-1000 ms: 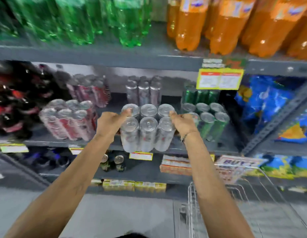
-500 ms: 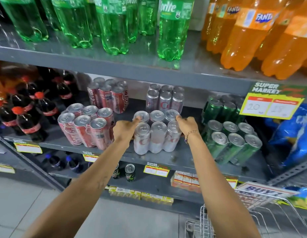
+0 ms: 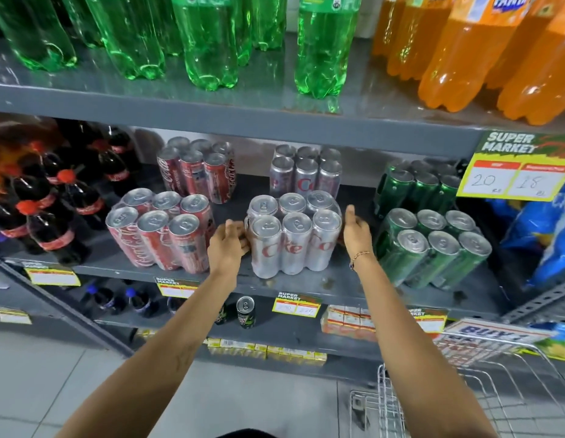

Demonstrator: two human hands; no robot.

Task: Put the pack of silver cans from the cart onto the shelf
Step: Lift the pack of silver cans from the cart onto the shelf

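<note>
The shrink-wrapped pack of silver cans [image 3: 294,235] stands upright on the grey middle shelf [image 3: 331,286], in front of a second silver pack [image 3: 306,175]. My left hand [image 3: 229,245] rests at the pack's left side, fingers loosely curled and touching the wrap. My right hand [image 3: 355,230] hovers just off the pack's right side, fingers apart and holding nothing. A bracelet sits on the right wrist. The wire cart [image 3: 464,390] is at the bottom right.
Two packs of red cans [image 3: 161,229] stand left of the silver pack and green can packs [image 3: 433,245] to its right. Dark cola bottles [image 3: 50,203] fill the far left. Green and orange bottles line the shelf above. A price sign [image 3: 515,172] hangs at right.
The silver pack has been pushed deeper and set down on the shelf. My right hand has come off it and my left hand has loosened at its side.
</note>
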